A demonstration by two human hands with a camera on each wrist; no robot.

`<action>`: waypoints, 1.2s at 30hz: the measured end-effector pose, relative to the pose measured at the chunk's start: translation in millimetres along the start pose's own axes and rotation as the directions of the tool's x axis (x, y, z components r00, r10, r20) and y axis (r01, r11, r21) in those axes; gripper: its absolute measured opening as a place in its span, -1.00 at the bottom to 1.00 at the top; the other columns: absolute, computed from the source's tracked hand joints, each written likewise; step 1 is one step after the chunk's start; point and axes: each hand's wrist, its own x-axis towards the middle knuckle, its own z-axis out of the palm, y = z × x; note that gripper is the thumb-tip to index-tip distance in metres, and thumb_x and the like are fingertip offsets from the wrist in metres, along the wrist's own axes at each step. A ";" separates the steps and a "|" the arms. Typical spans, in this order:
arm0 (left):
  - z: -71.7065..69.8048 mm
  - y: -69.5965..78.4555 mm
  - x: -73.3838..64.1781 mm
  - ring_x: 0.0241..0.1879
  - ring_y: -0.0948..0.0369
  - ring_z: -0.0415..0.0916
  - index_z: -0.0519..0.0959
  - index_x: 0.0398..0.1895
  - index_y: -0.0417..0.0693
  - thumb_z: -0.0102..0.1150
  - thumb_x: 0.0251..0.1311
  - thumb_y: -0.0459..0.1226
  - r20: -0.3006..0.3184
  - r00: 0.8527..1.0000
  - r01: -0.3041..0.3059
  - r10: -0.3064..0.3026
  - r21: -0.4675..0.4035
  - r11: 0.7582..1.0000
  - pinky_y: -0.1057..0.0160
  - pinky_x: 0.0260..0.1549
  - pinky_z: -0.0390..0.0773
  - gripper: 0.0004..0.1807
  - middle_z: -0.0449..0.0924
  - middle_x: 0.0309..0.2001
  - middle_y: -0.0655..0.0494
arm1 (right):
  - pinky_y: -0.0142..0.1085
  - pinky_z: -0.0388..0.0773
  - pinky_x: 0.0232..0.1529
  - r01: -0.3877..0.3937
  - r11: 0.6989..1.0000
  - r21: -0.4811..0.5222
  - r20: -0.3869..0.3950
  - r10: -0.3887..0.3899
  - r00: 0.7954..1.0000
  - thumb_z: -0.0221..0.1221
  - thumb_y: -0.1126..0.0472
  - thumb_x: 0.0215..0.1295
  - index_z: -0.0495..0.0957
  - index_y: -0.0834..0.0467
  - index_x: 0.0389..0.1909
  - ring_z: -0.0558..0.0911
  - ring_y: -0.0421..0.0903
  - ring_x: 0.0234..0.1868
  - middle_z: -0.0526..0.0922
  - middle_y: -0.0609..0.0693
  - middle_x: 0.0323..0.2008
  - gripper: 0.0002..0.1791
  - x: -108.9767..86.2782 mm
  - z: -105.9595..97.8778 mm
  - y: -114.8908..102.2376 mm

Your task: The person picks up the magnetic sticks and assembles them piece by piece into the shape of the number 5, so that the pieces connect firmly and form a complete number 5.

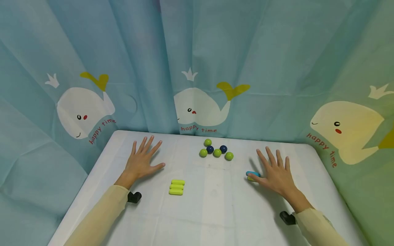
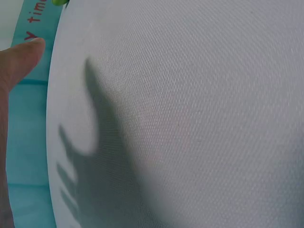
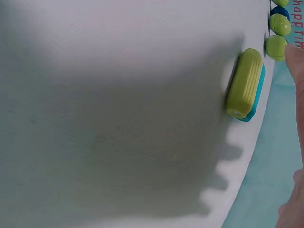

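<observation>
My left hand (image 1: 140,164) is held over the left of the table with its fingers spread and nothing in it. To its right lie several yellow-green ribbed bars (image 1: 176,187) side by side in a small stack of rows. On the right, my right hand (image 1: 277,176) has its fingers fanned out, also holding nothing. Its thumb overlaps a blue bar (image 1: 253,173) in the head view. Against that one lies a yellow-green bar (image 3: 245,83), seen whole in the right wrist view. At the back, several green balls (image 1: 217,152) cluster with two dark blue balls (image 1: 223,149).
The white table (image 1: 212,212) has a back edge close to a blue-green curtain (image 1: 147,85) printed with whales. A black strap-like piece shows beside each wrist, at the left sleeve (image 1: 101,212) and the right sleeve (image 1: 317,225).
</observation>
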 end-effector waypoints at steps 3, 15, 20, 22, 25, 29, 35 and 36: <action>0.3 -1.1 -0.3 0.63 -0.11 -0.32 -0.01 0.67 0.29 0.05 0.22 0.43 0.001 1.000 -0.012 0.012 -0.002 1.000 -0.32 0.45 -0.41 0.04 -0.23 0.67 -0.02 | 0.51 -0.17 0.33 0.023 1.000 0.015 -0.023 -0.022 0.999 0.35 -0.40 0.10 0.07 -0.05 0.63 0.05 0.54 0.49 0.06 0.25 0.59 0.16 4.8 -0.9 -2.5; -3.3 0.8 -5.0 0.59 -0.23 -0.14 0.04 0.66 0.26 0.26 0.18 0.31 0.026 0.996 -0.081 0.086 -0.153 0.985 -0.44 0.40 -0.20 0.06 -0.08 0.64 -0.10 | 0.40 0.34 0.08 0.158 0.969 0.188 -0.043 -0.152 0.987 0.56 -0.05 0.04 0.34 0.09 0.49 0.43 0.47 0.22 0.38 0.32 0.40 -0.01 34.5 3.1 -10.3; -8.7 12.3 -8.6 0.54 -0.22 0.04 0.12 0.64 0.25 0.33 0.19 0.22 0.028 0.989 -0.133 0.142 -0.221 0.966 -0.44 0.37 -0.03 0.00 0.05 0.61 -0.14 | 0.25 0.42 0.04 0.208 0.943 0.260 -0.037 -0.205 0.978 0.57 0.13 0.05 0.40 0.15 0.43 0.56 0.33 0.11 0.52 0.31 0.28 -0.10 45.4 5.5 -18.1; -11.3 17.9 -9.9 0.50 -0.22 0.15 0.19 0.62 0.23 0.36 0.19 0.17 0.026 0.986 -0.156 0.166 -0.237 0.959 -0.43 0.33 0.09 -0.04 0.12 0.58 -0.17 | 0.19 0.45 0.01 0.202 0.935 0.290 -0.019 -0.205 0.979 0.56 0.17 0.08 0.41 0.14 0.42 0.59 0.27 0.04 0.55 0.28 0.27 -0.14 49.6 8.2 -21.9; -14.1 26.6 -11.5 0.40 -0.22 0.30 0.32 0.55 0.17 0.41 0.19 0.09 0.036 0.980 -0.177 0.194 -0.277 0.945 -0.40 0.24 0.25 -0.13 0.23 0.52 -0.21 | 0.09 0.47 -0.04 0.188 0.925 0.329 0.021 -0.206 0.978 0.52 0.22 0.14 0.41 0.16 0.42 0.61 0.21 -0.04 0.56 0.23 0.28 -0.19 56.2 13.6 -28.5; -13.6 37.2 -12.5 0.36 -0.18 0.36 0.44 0.46 0.10 0.42 0.22 0.02 0.076 0.977 -0.157 0.200 -0.384 0.910 -0.38 0.20 0.29 -0.26 0.37 0.44 -0.13 | 0.06 0.49 -0.03 0.177 0.910 0.375 0.059 -0.214 0.975 0.48 0.29 0.18 0.43 0.19 0.39 0.63 0.17 -0.09 0.56 0.22 0.28 -0.26 66.1 22.1 -37.2; -9.2 49.8 -10.8 -0.01 -0.03 0.53 0.57 0.30 -0.03 0.45 0.22 -0.11 0.088 0.967 -0.144 0.241 -0.591 0.794 -0.08 0.03 0.47 -0.42 0.59 0.22 0.00 | 0.09 0.58 -0.06 0.151 0.867 0.475 0.072 -0.209 0.975 0.40 0.42 0.21 0.47 0.24 0.31 0.64 0.20 -0.03 0.62 0.29 0.16 -0.37 76.9 32.3 -46.7; -9.0 51.1 -10.4 -0.07 -0.02 0.53 0.58 0.28 -0.04 0.45 0.22 -0.13 0.093 0.965 -0.138 0.245 -0.614 0.777 -0.04 -0.03 0.49 -0.44 0.61 0.19 0.00 | 0.08 0.58 -0.07 0.145 0.863 0.484 0.074 -0.205 0.976 0.38 0.43 0.22 0.47 0.25 0.30 0.65 0.19 -0.05 0.62 0.29 0.15 -0.39 78.0 33.1 -48.3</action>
